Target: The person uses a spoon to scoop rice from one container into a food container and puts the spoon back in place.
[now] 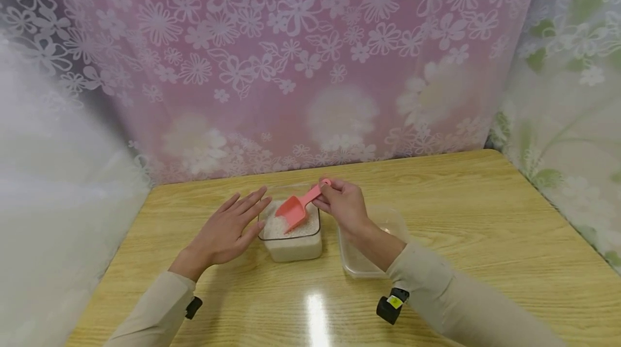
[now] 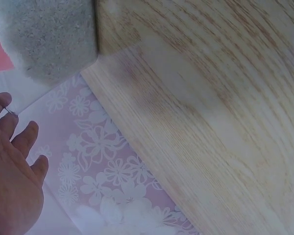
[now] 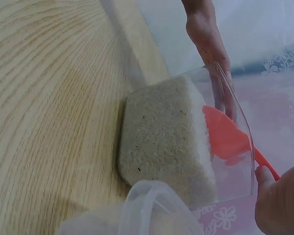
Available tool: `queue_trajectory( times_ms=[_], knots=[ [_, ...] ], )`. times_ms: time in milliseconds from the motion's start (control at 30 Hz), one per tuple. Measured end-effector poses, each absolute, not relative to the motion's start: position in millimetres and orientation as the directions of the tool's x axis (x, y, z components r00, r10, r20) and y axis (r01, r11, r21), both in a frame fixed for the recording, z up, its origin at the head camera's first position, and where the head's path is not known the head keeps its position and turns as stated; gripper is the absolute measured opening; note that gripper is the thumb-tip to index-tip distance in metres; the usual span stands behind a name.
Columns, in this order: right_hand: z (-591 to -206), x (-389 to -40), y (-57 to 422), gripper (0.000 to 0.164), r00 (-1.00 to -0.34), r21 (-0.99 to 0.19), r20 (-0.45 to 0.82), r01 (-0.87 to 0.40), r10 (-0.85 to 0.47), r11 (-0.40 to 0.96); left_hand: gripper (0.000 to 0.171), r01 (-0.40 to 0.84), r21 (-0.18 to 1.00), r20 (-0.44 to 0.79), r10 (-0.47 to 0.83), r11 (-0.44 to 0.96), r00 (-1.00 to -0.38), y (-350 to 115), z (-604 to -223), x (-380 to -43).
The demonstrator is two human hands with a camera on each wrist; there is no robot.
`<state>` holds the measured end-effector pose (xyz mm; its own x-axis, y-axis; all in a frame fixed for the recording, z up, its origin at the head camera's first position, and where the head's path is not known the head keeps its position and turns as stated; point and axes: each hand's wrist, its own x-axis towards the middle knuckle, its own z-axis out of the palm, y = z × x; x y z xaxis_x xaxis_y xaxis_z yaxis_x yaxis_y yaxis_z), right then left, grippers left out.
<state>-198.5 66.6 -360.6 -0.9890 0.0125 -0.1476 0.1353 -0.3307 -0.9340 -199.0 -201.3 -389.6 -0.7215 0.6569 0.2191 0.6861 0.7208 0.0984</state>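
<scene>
In the head view, a clear square container [image 1: 297, 252] of white rice [image 1: 275, 227] stands on the table. My right hand [image 1: 348, 208] pinches the handle of a pink scoop [image 1: 292, 212], whose blade dips into the rice from the right. The right wrist view shows the scoop [image 3: 225, 134] inside the container wall, its tip at the rice surface. My left hand [image 1: 228, 231] lies along the container's left rim, fingers extended and slightly spread. In the left wrist view, the fingertips of that hand [image 2: 12, 181] are at the rim.
A second translucent container [image 1: 361, 270] sits right of the rice, partly under my right forearm; its rounded rim [image 3: 142, 210] shows close up in the right wrist view. Floral curtains [image 1: 339, 67] hang behind the wooden table [image 1: 466, 239] and at its sides.
</scene>
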Motion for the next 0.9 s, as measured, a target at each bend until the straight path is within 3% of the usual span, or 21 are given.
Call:
queue_trajectory(
  times_ms=[900],
  knots=[
    [-364.3,-189.9,65.7,0.031,-0.978,-0.893,-0.206,0.18,0.018,-0.413,0.054,0.689,0.015,0.238,0.666,0.725,-0.707,-199.5,-389.6,-199.3]
  ],
)
